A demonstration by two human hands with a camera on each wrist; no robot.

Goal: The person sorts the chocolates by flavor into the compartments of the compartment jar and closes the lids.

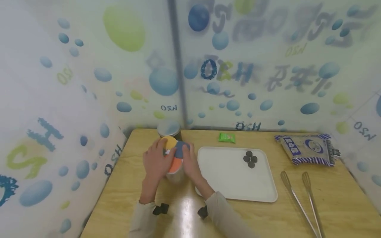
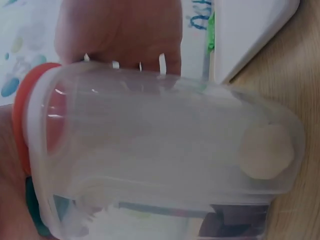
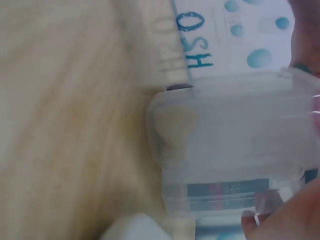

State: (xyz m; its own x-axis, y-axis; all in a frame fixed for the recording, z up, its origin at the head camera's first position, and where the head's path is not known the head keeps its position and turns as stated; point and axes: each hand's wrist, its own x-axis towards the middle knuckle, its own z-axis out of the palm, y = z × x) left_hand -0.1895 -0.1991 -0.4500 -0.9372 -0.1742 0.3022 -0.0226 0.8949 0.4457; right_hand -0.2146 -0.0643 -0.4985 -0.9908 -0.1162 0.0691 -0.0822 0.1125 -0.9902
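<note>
A clear plastic jar (image 1: 176,178) with a lid (image 1: 175,164) in yellow, blue and orange sections stands at the left of the wooden table. My left hand (image 1: 156,158) grips the lid from the left, thumb laid across its top. From the right, my right hand (image 1: 191,163) holds the same jar, its thumb on the blue section. Through the jar wall in the left wrist view, a pale round piece (image 2: 267,151) shows near the bottom. Some fingers are hidden behind the jar in the head view.
Just behind the jar stands a round canister (image 1: 168,127). A white tray (image 1: 226,181) with several dark round cookies (image 1: 250,159) lies to the right. Farther off are a small green packet (image 1: 227,137), a blue-striped bag (image 1: 309,148) and metal tongs (image 1: 300,203). Printed walls enclose the table.
</note>
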